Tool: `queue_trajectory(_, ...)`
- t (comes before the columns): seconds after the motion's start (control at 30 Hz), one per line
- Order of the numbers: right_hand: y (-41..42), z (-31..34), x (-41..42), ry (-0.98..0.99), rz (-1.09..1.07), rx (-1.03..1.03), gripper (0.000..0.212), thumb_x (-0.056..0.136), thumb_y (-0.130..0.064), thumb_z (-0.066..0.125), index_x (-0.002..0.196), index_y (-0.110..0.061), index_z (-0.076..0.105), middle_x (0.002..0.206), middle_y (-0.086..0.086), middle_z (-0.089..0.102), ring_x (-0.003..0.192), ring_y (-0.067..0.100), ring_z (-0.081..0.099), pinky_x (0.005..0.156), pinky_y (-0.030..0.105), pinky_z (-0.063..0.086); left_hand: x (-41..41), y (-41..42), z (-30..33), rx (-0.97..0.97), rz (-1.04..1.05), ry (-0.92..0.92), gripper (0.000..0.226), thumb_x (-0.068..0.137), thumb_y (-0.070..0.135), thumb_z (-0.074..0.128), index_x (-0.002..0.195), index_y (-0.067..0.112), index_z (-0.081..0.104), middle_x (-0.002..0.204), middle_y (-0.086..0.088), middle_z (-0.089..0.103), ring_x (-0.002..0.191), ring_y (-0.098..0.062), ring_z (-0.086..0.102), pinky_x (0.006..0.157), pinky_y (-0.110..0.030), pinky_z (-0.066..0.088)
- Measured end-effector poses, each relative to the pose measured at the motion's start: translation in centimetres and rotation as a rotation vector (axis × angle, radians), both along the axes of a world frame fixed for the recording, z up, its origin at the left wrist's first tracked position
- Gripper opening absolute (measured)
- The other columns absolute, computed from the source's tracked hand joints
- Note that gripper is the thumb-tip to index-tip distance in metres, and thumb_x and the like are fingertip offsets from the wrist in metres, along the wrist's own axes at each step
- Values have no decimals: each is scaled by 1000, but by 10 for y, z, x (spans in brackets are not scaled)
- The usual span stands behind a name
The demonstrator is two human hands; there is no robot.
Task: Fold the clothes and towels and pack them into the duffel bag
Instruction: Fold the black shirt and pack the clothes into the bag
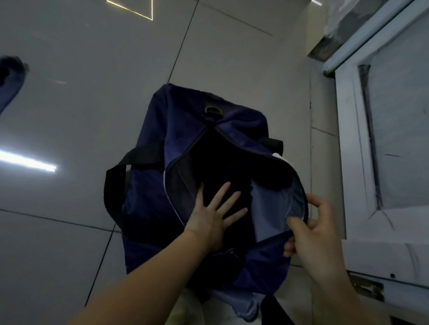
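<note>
Glossy floor tiles [75, 93] carry the duffel bag [185, 136]; left hand [214, 213] presses flat-fingered inside, right hand [315, 227] pinches the rim; packing, next item follows.

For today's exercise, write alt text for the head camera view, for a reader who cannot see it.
A navy duffel bag lies unzipped on a tiled floor; the left hand presses flat on dark contents inside while the right hand pinches the opening's edge, holding it wide.

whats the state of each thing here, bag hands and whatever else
duffel bag: on the tiled floor, unzipped, mouth gaping
dark clothing: inside the bag, pressed down
left hand: open, fingers spread flat on the clothing
right hand: pinching the bag's opening edge, holding it open
bag strap: slack over the bag's side
</note>
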State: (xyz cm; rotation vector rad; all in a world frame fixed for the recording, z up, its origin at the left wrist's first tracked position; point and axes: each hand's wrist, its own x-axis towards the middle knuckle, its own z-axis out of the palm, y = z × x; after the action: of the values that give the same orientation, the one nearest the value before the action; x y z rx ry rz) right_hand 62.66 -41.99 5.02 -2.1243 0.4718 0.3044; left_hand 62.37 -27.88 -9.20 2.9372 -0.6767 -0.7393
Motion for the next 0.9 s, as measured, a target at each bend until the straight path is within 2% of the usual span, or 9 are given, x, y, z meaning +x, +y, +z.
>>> queue_trajectory(0.07, -2, 0, 4, -9, 1, 7, 38, 93, 0, 47, 118, -29, 43, 60, 10, 52, 38, 9, 48, 39, 24, 45, -1, 15, 4, -118, 15, -43, 89, 80, 79, 25, 150, 37, -13, 153, 2, -30, 140, -28, -32, 105, -69, -12)
queue_trajectory(0.17, -5, -2, 5, -5, 33, 2, 38, 93, -2, 48, 118, -29, 43, 59, 9, 51, 39, 10, 49, 40, 24, 46, -8, 32, 11, -286, 134, -346, 73, 83, 66, 27, 148, 31, 32, 159, -5, 17, 147, -28, 13, 109, -67, 14)
queue_trajectory(0.23, -4, -4, 4, 0, 38, 0, 35, 94, -3, 48, 117, -30, 43, 61, 9, 51, 39, 9, 49, 40, 23, 46, -15, 40, 10, -273, 316, -439, 67, 84, 59, 34, 144, 29, 42, 155, -6, 31, 143, -27, 25, 107, -64, 14)
queue_trajectory(0.4, 6, -9, 9, -8, 118, -26, 23, 97, -22, 52, 116, -29, 42, 63, 6, 55, 40, 8, 53, 40, 22, 46, -20, 63, -1, -102, 465, -147, 93, 81, 78, 35, 148, 39, -16, 160, 1, -17, 146, -23, -15, 110, -53, -14)
queue_trajectory(0.47, 11, -13, 17, 10, 192, -75, 22, 98, -24, 50, 119, -27, 44, 69, 3, 59, 46, 7, 56, 41, 22, 47, -15, 70, 1, -73, 404, -103, 100, 78, 78, 42, 146, 40, -22, 158, 2, -24, 145, -22, -21, 111, -55, -16)
queue_trajectory(0.53, 18, -11, 25, -34, 259, -126, 21, 99, -21, 47, 119, -26, 49, 63, -5, 61, 50, 9, 57, 44, 29, 51, -16, 77, 8, -77, 358, -113, 101, 77, 76, 47, 148, 40, -15, 158, 1, -22, 146, -23, -19, 111, -57, -15)
queue_trajectory(0.7, 49, 21, 8, -334, 376, -69, 31, 97, -19, 49, 109, -48, 48, 55, -6, 59, 45, 12, 50, 46, 36, 47, -50, 105, 30, -217, 590, -419, 100, 51, 60, 80, 139, 26, 49, 158, -16, 19, 144, -34, 14, 111, -59, -7)
queue_trajectory(0.83, 83, 7, -11, -187, 506, 149, 35, 100, -23, 45, 108, -58, 43, 86, -10, 69, 74, 14, 67, 68, 40, 57, -79, 118, 42, -287, 980, -490, 94, 48, 16, 89, 135, 22, 53, 155, -22, 13, 139, -46, 19, 99, -70, 27)
queue_trajectory(0.9, 91, -13, -5, -77, 469, 261, 36, 101, -19, 44, 108, -55, 42, 93, -17, 67, 88, -2, 64, 75, 20, 53, -87, 133, 50, -365, 1130, -470, 88, 55, -1, 80, 135, 23, 52, 152, -25, 16, 130, -53, 27, 96, -64, 36)
